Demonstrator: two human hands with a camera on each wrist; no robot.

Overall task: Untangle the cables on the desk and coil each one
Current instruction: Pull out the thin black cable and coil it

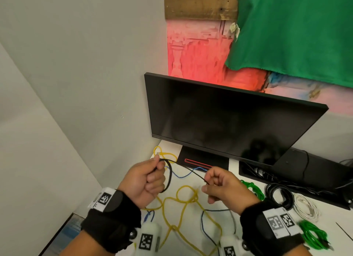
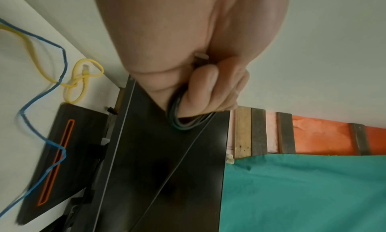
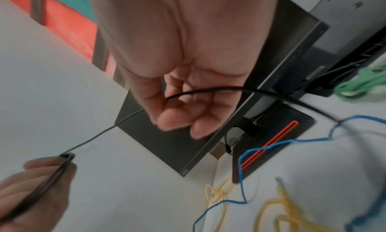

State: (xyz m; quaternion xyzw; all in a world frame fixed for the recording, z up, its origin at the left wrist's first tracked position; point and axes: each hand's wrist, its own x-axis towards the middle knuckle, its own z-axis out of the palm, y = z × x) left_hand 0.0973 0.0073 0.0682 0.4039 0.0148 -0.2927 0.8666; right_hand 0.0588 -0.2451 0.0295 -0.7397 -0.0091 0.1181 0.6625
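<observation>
Left hand (image 1: 142, 181) grips coiled loops of black cable (image 1: 169, 176). Right hand (image 1: 224, 187), fingers curled, pinches its taut free run. Yellow cable (image 1: 183, 202) tangled on worktop (image 1: 191, 236) below.

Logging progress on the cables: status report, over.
Left hand grips black cable coil; right hand pinches its free run. Yellow cable and blue cable still tangled on desk beneath.

The white desk (image 1: 191, 183) carries a monitor (image 1: 229, 126) on its black base (image 1: 200, 158), tangled yellow cable (image 1: 183, 202) and blue cable (image 1: 183, 174), green coils (image 1: 313, 234), a black coil (image 1: 280, 194) and a white coil (image 1: 305, 207).
</observation>
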